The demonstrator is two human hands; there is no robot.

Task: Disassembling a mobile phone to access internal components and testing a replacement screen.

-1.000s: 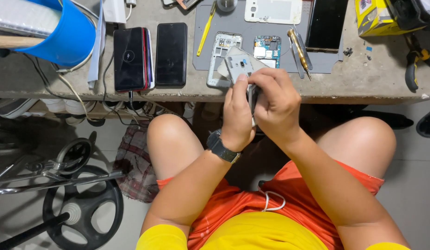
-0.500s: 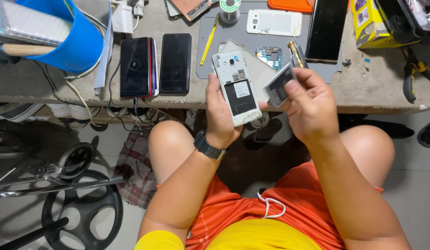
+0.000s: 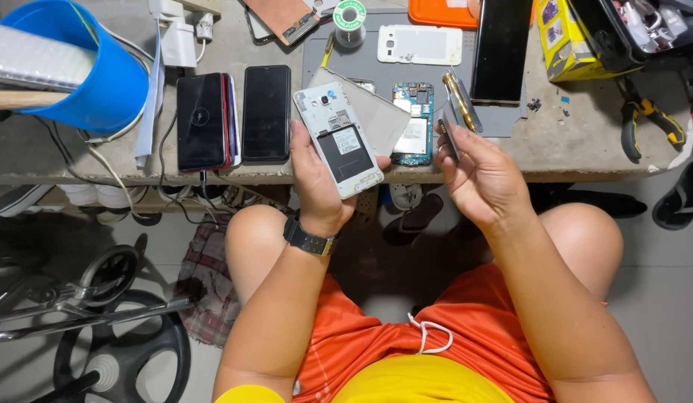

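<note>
Change: a moment ago both hands met over one phone near the bench edge; now they are apart, and the battery is out of the phone.
Meaning: I judge the battery removal done, the empty bay exposed.
Left hand (image 3: pixel 320 186): closed round the white phone (image 3: pixel 339 139), back cover off, held tilted above the near edge of the bench (image 3: pixel 78 160).
Right hand (image 3: pixel 484 179): fingers pinch the thin dark battery (image 3: pixel 446 134) edge-on, just right of the phone, not touching it.
Between them: a bare circuit board (image 3: pixel 415 123) lies on the grey mat (image 3: pixel 428 75).
Far left: two dark phones (image 3: pixel 234 116) lying flat, a blue bucket (image 3: pixel 78 67).
</note>
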